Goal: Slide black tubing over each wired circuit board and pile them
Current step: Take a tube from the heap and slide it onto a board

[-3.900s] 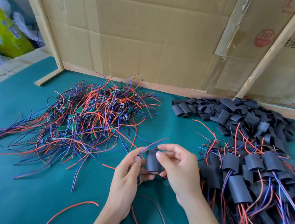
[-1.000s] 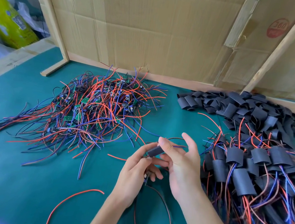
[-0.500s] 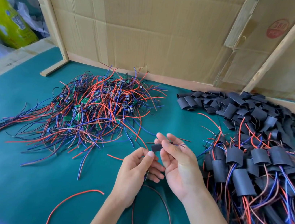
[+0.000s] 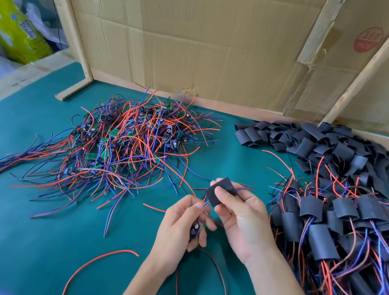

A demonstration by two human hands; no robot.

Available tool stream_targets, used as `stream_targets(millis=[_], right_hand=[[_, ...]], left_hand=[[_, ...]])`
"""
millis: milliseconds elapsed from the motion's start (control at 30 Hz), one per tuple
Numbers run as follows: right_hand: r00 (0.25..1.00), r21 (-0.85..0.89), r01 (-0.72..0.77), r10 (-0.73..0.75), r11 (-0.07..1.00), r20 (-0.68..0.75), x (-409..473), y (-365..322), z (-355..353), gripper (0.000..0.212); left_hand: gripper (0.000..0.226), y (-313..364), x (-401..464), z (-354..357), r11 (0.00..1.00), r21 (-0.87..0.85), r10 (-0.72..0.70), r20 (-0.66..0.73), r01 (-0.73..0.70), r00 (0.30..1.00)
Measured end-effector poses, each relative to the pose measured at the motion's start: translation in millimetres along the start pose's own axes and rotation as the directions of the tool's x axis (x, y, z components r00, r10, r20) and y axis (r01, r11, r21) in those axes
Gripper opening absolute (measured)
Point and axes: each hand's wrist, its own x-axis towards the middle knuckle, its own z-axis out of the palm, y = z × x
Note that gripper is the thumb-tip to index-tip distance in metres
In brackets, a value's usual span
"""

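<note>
My right hand [image 4: 241,219] pinches a flat piece of black tubing [image 4: 217,193] between thumb and fingers at the table's centre. Red and blue wires pass through the tubing and stick out past its far end. My left hand [image 4: 182,225] sits just below and left of it, closed on a small wired circuit board [image 4: 195,230], mostly hidden in the palm. A tangled heap of bare wired boards [image 4: 124,142] lies at the left. Loose black tubing pieces [image 4: 318,144] are heaped at the back right. Sleeved boards [image 4: 341,230] pile up at the right.
The green table mat [image 4: 13,234] carries a loose red wire [image 4: 97,258] near the front. Cardboard sheets [image 4: 204,36] on a wooden frame wall off the back. A yellow bag [image 4: 10,26] sits beyond the left edge.
The tubing has turned in my right hand to show its flat broad side, with the wires threaded through it. My left hand has shifted slightly lower, gripping the board.
</note>
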Motion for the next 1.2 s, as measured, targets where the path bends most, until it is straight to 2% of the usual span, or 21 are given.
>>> stream_targets(millis=[133, 267, 467, 633, 700, 900, 967, 1100, 1200], right_hand=[[0.988, -0.004, 0.133, -0.133, 0.991, -0.083, 4.0, -4.7, -4.8, 0.03], [0.97, 0.0, 0.198, -0.196, 0.98, -0.143, 7.0, -10.5, -9.6, 0.023], [0.945, -0.205, 0.275, -0.304, 0.939, -0.125, 9.4, -8.9, -12.9, 0.03], [0.954, -0.266, 0.263, -0.291, 0.927, -0.073, 11.1, -5.3, -16.0, 0.035], [0.957, -0.31, 0.263, -0.288, 0.914, -0.037, 11.9, -4.1, -17.9, 0.03], [0.97, -0.383, 0.241, -0.232, 0.892, 0.07, 11.6, -3.1, -21.8, 0.044], [0.962, -0.411, 0.265, -0.269, 0.872, 0.049, 12.8, -3.3, -24.6, 0.039], [0.922, -0.547, 0.31, -0.387, 0.778, -0.027, 16.1, -1.4, -28.8, 0.011], [0.919, -0.558, 0.313, -0.394, 0.769, -0.027, 15.6, 0.2, -28.3, 0.009]], left_hand=[[0.029, 0.8, 0.5, -0.8, 0.992, -0.125, -0.028, 0.029, 0.031, 0.999], [0.028, -3.2, 1.0, -1.4, 0.996, -0.087, -0.025, 0.027, 0.028, 0.999], [0.027, -4.0, 1.5, -4.3, 0.992, -0.124, -0.018, 0.012, 0.019, 1.0], [0.023, -6.1, 0.6, -4.2, 0.998, -0.062, 0.015, -0.003, -0.016, 1.0], [0.024, -6.6, 0.8, -4.0, 0.999, -0.035, 0.034, -0.011, -0.035, 0.999], [0.027, -3.8, 1.9, -4.5, 0.994, -0.102, 0.03, -0.042, -0.034, 0.999], [0.024, -2.6, 2.1, -5.0, 0.994, -0.101, 0.028, -0.047, -0.032, 0.999], [0.014, -0.7, 1.3, -5.3, 0.992, -0.12, 0.024, -0.052, -0.03, 0.998], [0.012, -0.4, 0.8, -4.4, 0.991, -0.13, 0.016, -0.05, -0.023, 0.999]])
